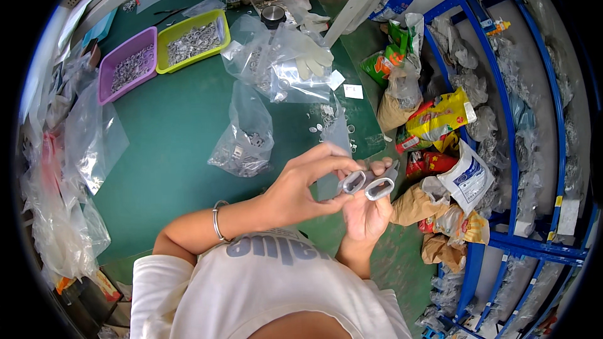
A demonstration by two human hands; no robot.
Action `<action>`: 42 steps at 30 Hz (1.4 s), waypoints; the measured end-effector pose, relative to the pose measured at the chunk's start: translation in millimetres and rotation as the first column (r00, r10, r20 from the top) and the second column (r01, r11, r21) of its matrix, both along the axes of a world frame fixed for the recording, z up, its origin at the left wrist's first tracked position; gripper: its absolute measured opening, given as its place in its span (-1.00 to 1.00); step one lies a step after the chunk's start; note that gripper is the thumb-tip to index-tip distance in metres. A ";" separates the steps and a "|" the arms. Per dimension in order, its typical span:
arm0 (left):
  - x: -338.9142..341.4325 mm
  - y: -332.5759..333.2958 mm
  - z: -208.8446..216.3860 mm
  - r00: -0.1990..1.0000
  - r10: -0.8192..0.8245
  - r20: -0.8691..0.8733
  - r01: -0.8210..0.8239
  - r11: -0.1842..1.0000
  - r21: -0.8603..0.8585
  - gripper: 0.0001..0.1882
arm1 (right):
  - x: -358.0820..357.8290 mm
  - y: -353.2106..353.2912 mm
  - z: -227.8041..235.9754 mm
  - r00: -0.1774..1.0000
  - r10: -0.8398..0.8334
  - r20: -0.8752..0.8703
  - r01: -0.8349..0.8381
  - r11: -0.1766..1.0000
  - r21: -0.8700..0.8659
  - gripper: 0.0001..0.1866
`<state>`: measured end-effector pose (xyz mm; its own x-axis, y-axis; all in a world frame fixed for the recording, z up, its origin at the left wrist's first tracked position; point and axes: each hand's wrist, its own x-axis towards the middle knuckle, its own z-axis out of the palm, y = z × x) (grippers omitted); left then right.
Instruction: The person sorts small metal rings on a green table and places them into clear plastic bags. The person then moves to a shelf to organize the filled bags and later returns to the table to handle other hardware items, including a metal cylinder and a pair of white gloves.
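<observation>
Over the near right edge of the green table, both my hands are raised close together. My left hand [312, 179] pinches an oval metal ring [353, 181] between thumb and fingers. A second, slightly larger-looking oval metal ring [379, 189] rests in the fingers of my right hand [366, 218], its open end facing me. The two rings sit side by side, and both look deep, like short tubes or stacks. Just beyond my hands lie loose small metal parts [326, 116] and a clear plastic bag of metal parts [245, 149].
Purple [108, 75] and yellow-green [164, 56] trays of small metal parts stand at the far left of the table [169, 144]. Clear bags with a white glove [312, 63] lie at the back. Plastic bags [56, 213] hang left. Sacks [468, 179] and blue shelving [496, 56] line the right.
</observation>
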<state>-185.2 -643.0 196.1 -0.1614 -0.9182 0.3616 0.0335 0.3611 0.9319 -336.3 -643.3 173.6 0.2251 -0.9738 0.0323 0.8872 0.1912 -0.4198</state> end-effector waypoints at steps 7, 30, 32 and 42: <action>-1.4 0.2 1.7 0.999 -0.026 0.029 0.026 1.000 -0.005 -0.59 | 2.0 -0.1 1.8 0.998 -0.045 -0.050 0.044 0.999 -0.019 -0.71; -15.2 -8.3 -129.9 0.818 0.252 0.517 -0.355 0.928 0.110 -0.85 | -27.5 -3.2 -107.0 0.968 0.215 -0.130 -0.158 0.924 0.348 -0.81; -19.4 -1.4 -133.1 0.814 0.251 0.523 -0.339 0.938 0.078 -0.83 | -29.1 -1.2 -111.9 0.953 0.260 -0.155 -0.194 0.917 0.348 -0.81; -25.8 17.5 -190.6 0.907 0.177 0.383 -0.307 0.899 0.312 -0.80 | -37.9 7.3 -163.2 0.651 0.162 -0.742 0.109 0.947 0.303 -0.84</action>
